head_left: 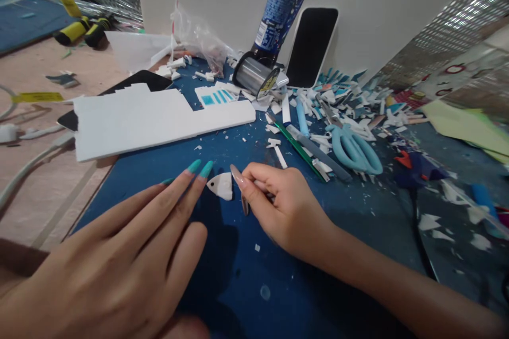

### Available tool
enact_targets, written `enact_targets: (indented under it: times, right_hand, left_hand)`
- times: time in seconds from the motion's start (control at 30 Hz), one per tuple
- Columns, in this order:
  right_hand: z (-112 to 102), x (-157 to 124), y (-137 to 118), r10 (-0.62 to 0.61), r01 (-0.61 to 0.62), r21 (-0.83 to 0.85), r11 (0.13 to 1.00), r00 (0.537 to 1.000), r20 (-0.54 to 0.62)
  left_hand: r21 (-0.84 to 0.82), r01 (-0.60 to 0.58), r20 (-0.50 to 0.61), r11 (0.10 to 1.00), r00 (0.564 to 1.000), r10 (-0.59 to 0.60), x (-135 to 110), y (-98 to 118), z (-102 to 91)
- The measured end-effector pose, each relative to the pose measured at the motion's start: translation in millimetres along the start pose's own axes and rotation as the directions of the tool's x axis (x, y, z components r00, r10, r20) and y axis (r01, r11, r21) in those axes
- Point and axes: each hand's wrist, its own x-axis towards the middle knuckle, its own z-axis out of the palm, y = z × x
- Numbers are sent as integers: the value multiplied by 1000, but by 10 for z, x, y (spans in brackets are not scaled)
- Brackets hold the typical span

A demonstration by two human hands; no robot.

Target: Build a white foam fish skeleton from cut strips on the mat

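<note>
A small white piece (pixel 221 186), rounded to a point at its left and marked with a black dot, lies on the blue mat (pixel 222 265). My left hand (pixel 131 243) is stretched out from the left with extended fingers. Two of its turquoise-nailed fingertips reach the piece's upper left edge; whether they press on it I cannot tell. Just right of the piece, my right hand (pixel 278 204) is closed, thumb against forefinger. Something thin and pale shows between its fingers, mostly hidden, so its kind is unclear.
Behind the hands lies a large white foam sheet (pixel 151 116). Light blue scissors (pixel 355 151), a green paintbrush (pixel 296 145) and many scraps are at the right. Farther back stand a wire spool (pixel 254 75), an upside-down bottle (pixel 280 16) and a leaning phone (pixel 312 47).
</note>
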Motion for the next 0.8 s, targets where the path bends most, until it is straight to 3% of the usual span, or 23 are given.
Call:
enact_targets:
  times: [0.1, 0.23, 0.63, 0.8]
  right_hand:
    - [-3, 5, -6, -4, 4, 5, 1000, 1000, 0]
    - [-7, 8, -24, 0, 0, -1, 1000, 1000, 8]
    - [-13, 16, -23, -1, 1, -24, 1000, 1000, 0]
    - [-14, 19, -41, -11, 10, -43, 999, 1000, -5]
  left_hand:
    - [158, -112, 34, 981, 994, 107, 95, -8, 14]
    - [237, -137, 90, 962, 989, 118, 201, 19, 33]
    - [286, -223, 126, 932, 973, 194, 271, 37, 20]
    - [262, -190, 94, 946, 981, 171, 288, 36, 33]
